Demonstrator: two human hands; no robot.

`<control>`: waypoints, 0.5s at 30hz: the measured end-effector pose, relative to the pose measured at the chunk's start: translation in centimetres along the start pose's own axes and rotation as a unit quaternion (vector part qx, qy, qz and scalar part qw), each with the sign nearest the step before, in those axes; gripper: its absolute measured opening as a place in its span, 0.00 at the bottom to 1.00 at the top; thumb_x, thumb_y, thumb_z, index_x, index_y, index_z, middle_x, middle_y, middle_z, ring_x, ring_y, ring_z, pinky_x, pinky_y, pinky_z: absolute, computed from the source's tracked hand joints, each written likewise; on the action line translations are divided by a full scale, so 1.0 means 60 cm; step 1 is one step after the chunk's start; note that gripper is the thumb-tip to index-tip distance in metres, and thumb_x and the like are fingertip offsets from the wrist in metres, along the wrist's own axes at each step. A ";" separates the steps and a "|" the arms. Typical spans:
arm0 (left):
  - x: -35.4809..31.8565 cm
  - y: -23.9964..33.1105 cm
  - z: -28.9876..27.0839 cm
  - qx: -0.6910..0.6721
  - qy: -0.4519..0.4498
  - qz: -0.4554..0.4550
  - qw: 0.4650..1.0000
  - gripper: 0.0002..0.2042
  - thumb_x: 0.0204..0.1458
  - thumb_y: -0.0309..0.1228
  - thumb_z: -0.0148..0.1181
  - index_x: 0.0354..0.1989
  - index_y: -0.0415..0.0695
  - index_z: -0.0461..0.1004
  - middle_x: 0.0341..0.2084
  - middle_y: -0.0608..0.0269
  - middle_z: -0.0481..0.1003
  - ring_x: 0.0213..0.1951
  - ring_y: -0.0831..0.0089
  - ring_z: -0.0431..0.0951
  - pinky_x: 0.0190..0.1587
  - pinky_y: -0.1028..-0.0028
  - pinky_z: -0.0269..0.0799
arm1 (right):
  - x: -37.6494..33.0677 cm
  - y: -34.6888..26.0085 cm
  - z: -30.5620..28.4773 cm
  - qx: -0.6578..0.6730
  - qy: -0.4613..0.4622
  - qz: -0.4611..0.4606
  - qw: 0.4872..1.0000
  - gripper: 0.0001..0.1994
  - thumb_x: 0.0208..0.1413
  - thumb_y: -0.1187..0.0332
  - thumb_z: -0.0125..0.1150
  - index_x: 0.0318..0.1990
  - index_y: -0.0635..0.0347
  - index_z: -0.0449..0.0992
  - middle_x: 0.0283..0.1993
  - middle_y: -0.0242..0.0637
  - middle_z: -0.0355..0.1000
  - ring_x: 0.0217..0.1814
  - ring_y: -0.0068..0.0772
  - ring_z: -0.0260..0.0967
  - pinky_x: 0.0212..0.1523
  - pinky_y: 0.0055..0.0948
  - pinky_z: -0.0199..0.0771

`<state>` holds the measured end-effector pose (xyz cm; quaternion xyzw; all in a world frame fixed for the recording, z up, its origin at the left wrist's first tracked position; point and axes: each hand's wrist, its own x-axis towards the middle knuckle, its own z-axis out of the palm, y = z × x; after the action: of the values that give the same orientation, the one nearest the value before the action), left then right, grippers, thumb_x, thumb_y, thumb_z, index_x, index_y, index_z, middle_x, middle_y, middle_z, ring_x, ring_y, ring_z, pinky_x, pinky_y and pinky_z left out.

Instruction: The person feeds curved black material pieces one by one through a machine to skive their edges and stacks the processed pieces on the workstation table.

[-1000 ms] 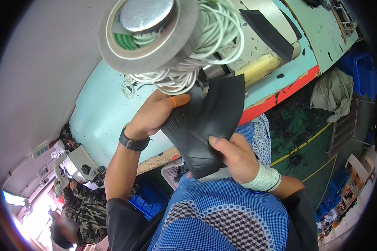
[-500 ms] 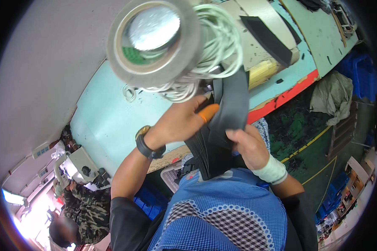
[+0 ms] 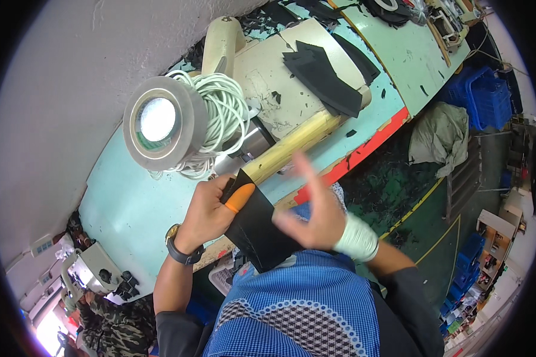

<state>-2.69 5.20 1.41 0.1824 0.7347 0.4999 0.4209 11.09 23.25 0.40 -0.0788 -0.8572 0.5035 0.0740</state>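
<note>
My left hand (image 3: pixel 211 208), with an orange finger cot on its thumb, is closed round a stack of black fabric pieces (image 3: pixel 262 229) in front of my apron. Just right of the stack is my right hand (image 3: pixel 318 217), a white wrap at its wrist. Its fingers are stretched apart and blurred by motion, with nothing visible in them. Beyond both hands, more black fabric pieces (image 3: pixel 324 80) lie overlapping on the cream sewing machine bed (image 3: pixel 262 89).
A large tape roll (image 3: pixel 164 125) and a white cord bundle (image 3: pixel 220 107) hang over the machine at left. The teal table (image 3: pixel 122 184) has a red front edge (image 3: pixel 369 149). Blue crates (image 3: pixel 488 98) and a grey-green sack (image 3: pixel 441 140) stand at right. Another person (image 3: pixel 116 324) sits lower left.
My right hand has let go of the black fabric and opened. More black pieces now overlap on the machine bed. The view has shifted, and the tape roll appears smaller and farther left.
</note>
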 end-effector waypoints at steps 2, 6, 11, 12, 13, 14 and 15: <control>-0.004 -0.007 -0.005 -0.057 0.003 -0.012 0.998 0.11 0.58 0.32 0.61 0.38 0.33 0.76 0.26 0.68 0.77 0.28 0.84 0.73 0.30 0.80 0.70 | -0.036 -0.023 0.022 0.271 -0.172 0.124 0.939 0.28 0.60 0.60 0.56 0.62 0.71 0.60 0.58 0.57 0.64 0.62 0.48 0.62 0.63 0.40 0.61; -0.024 -0.024 -0.014 -0.242 -0.037 -0.019 0.969 0.11 0.57 0.28 0.62 0.43 0.33 0.75 0.29 0.67 0.78 0.31 0.81 0.77 0.34 0.79 0.73 | -0.047 -0.020 0.013 0.380 -0.270 0.290 0.836 0.24 0.63 0.64 0.53 0.62 0.71 0.61 0.54 0.47 0.70 0.56 0.33 0.67 0.59 0.31 0.65; -0.020 -0.011 -0.018 -0.230 -0.024 -0.090 0.969 0.09 0.56 0.26 0.60 0.40 0.33 0.76 0.28 0.67 0.78 0.29 0.82 0.76 0.32 0.81 0.72 | -0.052 -0.029 0.017 0.464 -0.226 0.276 0.811 0.21 0.62 0.72 0.52 0.61 0.70 0.63 0.53 0.39 0.71 0.54 0.25 0.67 0.56 0.27 0.67; -0.022 -0.018 -0.017 -0.232 -0.009 -0.093 0.968 0.08 0.57 0.26 0.60 0.39 0.33 0.76 0.28 0.67 0.78 0.29 0.83 0.76 0.31 0.81 0.71 | -0.050 -0.030 0.013 0.469 -0.219 0.296 0.802 0.20 0.62 0.72 0.52 0.61 0.70 0.63 0.53 0.39 0.71 0.53 0.24 0.68 0.56 0.27 0.68; -0.019 -0.027 -0.016 -0.235 0.003 -0.094 0.967 0.08 0.57 0.27 0.59 0.38 0.33 0.76 0.27 0.67 0.78 0.28 0.84 0.75 0.30 0.82 0.71 | -0.044 -0.031 0.007 0.472 -0.210 0.316 0.796 0.20 0.62 0.73 0.51 0.61 0.71 0.63 0.52 0.39 0.72 0.53 0.24 0.68 0.55 0.26 0.69; -0.018 -0.032 -0.018 -0.232 0.010 -0.099 0.968 0.08 0.57 0.27 0.59 0.38 0.33 0.76 0.27 0.67 0.78 0.28 0.84 0.75 0.30 0.82 0.71 | -0.038 -0.039 0.008 0.473 -0.183 0.336 0.793 0.19 0.62 0.74 0.51 0.59 0.71 0.65 0.50 0.39 0.73 0.50 0.23 0.71 0.53 0.25 0.72; -0.018 -0.036 -0.021 -0.244 -0.002 -0.108 0.964 0.08 0.58 0.27 0.58 0.38 0.33 0.76 0.27 0.67 0.78 0.27 0.84 0.75 0.30 0.82 0.70 | -0.037 -0.039 0.017 0.477 -0.188 0.336 0.790 0.19 0.62 0.74 0.51 0.59 0.71 0.65 0.50 0.39 0.73 0.50 0.23 0.71 0.53 0.25 0.72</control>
<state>-2.75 2.77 0.15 -0.0058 0.6047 0.6153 0.5057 12.90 20.80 1.88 -0.2201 -0.4242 0.8466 -0.2342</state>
